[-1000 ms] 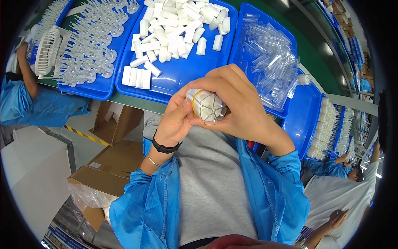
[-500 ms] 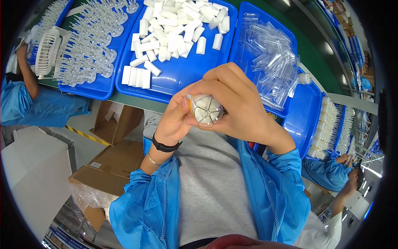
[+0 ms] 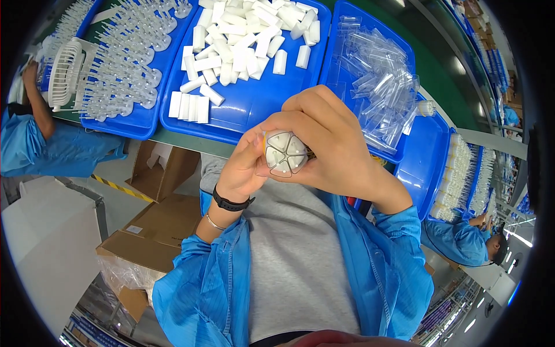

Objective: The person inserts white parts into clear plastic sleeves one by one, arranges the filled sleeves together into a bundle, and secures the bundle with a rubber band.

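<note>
End-on in front of my chest is a round bundle of clear wedge-shaped tubes point(image 3: 285, 154) with white pieces inside. My left hand point(image 3: 241, 162) is closed on its left side, thumb and fingers pressing it. Wrapped over the top and right side, my right hand point(image 3: 332, 147) grips the same bundle. A yellow strip shows at the bundle's left edge; its far end is hidden by my fingers. Beyond my hands, white wedge-shaped blocks point(image 3: 243, 49) lie heaped in a blue tray point(image 3: 231, 124). To the right, loose clear plastic sleeves point(image 3: 378, 81) fill another blue tray point(image 3: 342, 11).
At left, a blue tray point(image 3: 147, 128) holds white pieces with thin upright pins point(image 3: 118, 87) and a white rack point(image 3: 65, 75). More filled trays point(image 3: 454, 179) stand at right. Cardboard boxes point(image 3: 156, 225) sit on the floor at left. Co-workers point(image 3: 462, 240) are at both sides.
The bundle has tilted slightly in my hands, so its end faces up more squarely and the white pieces sit deeper in the tubes. At right, a person in white has left view.
</note>
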Motion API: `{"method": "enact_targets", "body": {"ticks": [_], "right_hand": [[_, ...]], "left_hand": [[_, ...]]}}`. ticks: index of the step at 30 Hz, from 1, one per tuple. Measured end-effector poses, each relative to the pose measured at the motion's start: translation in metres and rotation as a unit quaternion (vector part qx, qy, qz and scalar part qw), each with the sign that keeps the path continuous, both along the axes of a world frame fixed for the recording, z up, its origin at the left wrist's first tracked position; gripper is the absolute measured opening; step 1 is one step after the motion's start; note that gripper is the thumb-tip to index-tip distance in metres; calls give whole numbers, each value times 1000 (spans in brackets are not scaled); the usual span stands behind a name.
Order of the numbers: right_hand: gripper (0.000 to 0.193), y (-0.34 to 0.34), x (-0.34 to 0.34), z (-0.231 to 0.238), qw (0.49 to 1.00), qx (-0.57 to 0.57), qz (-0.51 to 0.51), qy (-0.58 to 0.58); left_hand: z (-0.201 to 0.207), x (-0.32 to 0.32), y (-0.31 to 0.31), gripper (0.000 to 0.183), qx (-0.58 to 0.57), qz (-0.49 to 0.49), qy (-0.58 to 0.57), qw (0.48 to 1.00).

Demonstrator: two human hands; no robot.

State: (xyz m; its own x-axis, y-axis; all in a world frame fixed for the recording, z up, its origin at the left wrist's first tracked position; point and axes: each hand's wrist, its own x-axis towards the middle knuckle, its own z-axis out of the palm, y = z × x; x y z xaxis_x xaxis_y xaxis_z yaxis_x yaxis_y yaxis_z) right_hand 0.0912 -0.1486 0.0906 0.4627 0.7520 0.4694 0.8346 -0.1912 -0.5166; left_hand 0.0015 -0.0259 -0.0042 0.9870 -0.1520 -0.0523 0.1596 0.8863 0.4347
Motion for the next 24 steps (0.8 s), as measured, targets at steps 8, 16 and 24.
{"method": "enact_targets", "body": {"ticks": [8, 16, 24], "right_hand": [[42, 0, 1, -2, 1000, -4, -3, 4], [42, -1, 1, 2, 1000, -8, 5, 8], [33, -21, -5, 37, 912, 279, 215, 210]], "left_hand": [[1, 1, -1, 57, -9, 1, -21, 1000], [-3, -4, -1, 62, 0, -2, 14, 1000], [-3, 7, 2, 74, -92, 18, 10, 996]]}}
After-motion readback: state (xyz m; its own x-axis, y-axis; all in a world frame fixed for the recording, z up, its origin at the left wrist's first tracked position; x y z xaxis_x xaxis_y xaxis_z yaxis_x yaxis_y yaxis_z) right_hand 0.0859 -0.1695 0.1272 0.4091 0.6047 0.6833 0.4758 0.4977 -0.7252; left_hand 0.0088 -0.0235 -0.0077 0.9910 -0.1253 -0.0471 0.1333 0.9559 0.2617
